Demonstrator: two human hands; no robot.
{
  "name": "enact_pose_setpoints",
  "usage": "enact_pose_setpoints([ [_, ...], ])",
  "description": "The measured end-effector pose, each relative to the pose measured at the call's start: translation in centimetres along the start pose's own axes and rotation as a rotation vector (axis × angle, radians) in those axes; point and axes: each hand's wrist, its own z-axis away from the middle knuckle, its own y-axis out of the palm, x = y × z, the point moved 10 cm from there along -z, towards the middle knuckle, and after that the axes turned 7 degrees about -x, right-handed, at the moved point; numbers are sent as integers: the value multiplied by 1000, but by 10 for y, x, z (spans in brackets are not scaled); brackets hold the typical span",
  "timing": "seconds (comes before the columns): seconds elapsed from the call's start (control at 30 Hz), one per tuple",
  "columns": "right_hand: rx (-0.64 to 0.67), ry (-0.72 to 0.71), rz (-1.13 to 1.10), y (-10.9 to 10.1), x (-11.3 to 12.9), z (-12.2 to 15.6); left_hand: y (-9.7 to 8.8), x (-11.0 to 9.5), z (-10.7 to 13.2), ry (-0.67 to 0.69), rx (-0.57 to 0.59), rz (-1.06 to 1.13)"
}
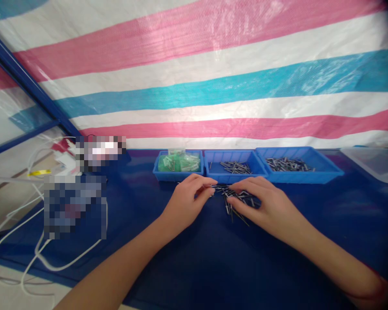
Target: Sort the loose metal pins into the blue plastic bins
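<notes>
A loose pile of blind rivets (232,212), thin metal pins with thicker silver ends, lies on the blue table in front of the bins. At its left edge is my left hand (189,196), thumb and forefinger closed around what looks like a rivet. My right hand (267,204) reaches over the pile's right side, its thumb and fingers apart and touching the rivets. Behind the hands, the middle blue bin (229,155) contains more rivets (236,167). Shorter-looking rivets (289,164) fill part of the right blue bin (323,172).
The left blue bin (177,176) holds green and clear bags (179,162) of small parts. A clear plastic container (371,163) stands at the far right. White cables (66,267) and blurred-out items lie left. A striped sheet (194,94) hangs behind the blue table (213,267).
</notes>
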Motion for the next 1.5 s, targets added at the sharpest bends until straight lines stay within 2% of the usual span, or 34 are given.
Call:
enact_pose_setpoints([
  [0.1, 101, 33, -178, 14, 12, 4, 0, -1, 3, -88, -52, 232],
  [0.2, 100, 131, -288, 14, 8, 5, 5, 5, 6, -171, -48, 330],
  [0.33, 8, 286, -366, 5, -9, 5, 19, 13, 10, -236, 38, 335],
  [0.43, -13, 334, -411, 6, -13, 7, 30, 9, 14, -218, 127, 318],
  [0.57, 3, 316, -420, 10, -9, 8, 39, -6, 18, -139, 227, 288],
  [0.7, 5, 259, -414, 7, 0, 7, 39, -12, 18, -90, 239, 242],
  [0.9, -7, 153, -460, 1, 12, 5, 33, -4, 15, -117, 161, 242],
  [1.1, -25, 93, -362, -5, 13, 1, 17, -2, 10, -118, 58, 234],
  [1.27, 39, 39, -323, 2, 21, 1, 13, -8, 9, -86, 65, 158],
  [1.37, 12, 73, -265, -4, 7, -2, 12, -10, 9, -45, 97, 1],
  [1.43, -91, 147, -139, -22, -17, -5, 12, -10, 8, 25, 121, -146],
  [1.5, -230, 255, 62, -49, -49, -5, 13, -8, 9, 99, 147, -309],
])
